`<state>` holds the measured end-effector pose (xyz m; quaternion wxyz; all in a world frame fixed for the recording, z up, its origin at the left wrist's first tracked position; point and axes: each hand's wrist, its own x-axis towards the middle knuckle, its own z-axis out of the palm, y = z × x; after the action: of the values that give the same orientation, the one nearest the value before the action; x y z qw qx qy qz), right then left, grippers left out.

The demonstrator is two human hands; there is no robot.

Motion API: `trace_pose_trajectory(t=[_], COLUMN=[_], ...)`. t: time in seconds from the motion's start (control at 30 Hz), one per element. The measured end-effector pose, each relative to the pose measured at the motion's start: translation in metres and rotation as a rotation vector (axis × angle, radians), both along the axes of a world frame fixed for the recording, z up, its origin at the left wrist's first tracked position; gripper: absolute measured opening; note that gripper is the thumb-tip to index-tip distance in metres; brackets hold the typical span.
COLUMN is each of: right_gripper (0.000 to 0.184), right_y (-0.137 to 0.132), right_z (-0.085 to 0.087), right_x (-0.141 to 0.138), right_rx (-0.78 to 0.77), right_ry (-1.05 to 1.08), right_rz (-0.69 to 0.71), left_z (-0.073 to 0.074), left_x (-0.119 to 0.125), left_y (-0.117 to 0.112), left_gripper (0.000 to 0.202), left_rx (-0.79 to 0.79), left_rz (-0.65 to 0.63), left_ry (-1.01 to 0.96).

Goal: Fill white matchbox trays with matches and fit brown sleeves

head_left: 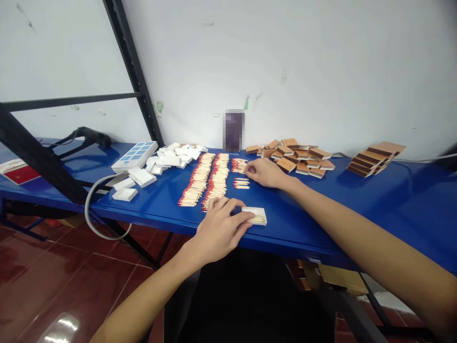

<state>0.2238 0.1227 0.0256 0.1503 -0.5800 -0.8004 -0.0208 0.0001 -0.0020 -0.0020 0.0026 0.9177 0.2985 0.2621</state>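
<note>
On a blue table (392, 200) lie long rows of red-tipped matches (207, 178). My left hand (219, 228) rests near the front edge, its fingers on a small white inner matchbox tray (256, 216) that holds some matches. My right hand (264, 171) reaches further back, fingertips touching a small cluster of matches (238, 165) beside a few loose matches (242, 183). A heap of white empty trays (171, 157) lies to the left. Brown outer matchbox sleeves (296, 157) are piled to the right of my right hand.
A second stack of brown sleeves (374, 159) sits far right. A white power strip (134, 155) with a grey cable (93, 209) lies at left, behind black diagonal frame bars (39, 157). A dark blurred object (233, 129) leans on the white wall. Red tiled floor below.
</note>
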Motion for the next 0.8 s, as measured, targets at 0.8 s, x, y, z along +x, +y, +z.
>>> trace_pose_trajectory(t=[0.8], right_gripper=[0.028], right_y=[0.005], right_z=[-0.007], right_x=[-0.011], right_rx=[0.061], right_ry=[0.028], right_rz=[0.075], left_z=[0.0], left_x=[0.001], left_y=[-0.001], left_gripper=[0.025], left_rx=[0.009], left_rz=[0.007], left_ry=[0.01])
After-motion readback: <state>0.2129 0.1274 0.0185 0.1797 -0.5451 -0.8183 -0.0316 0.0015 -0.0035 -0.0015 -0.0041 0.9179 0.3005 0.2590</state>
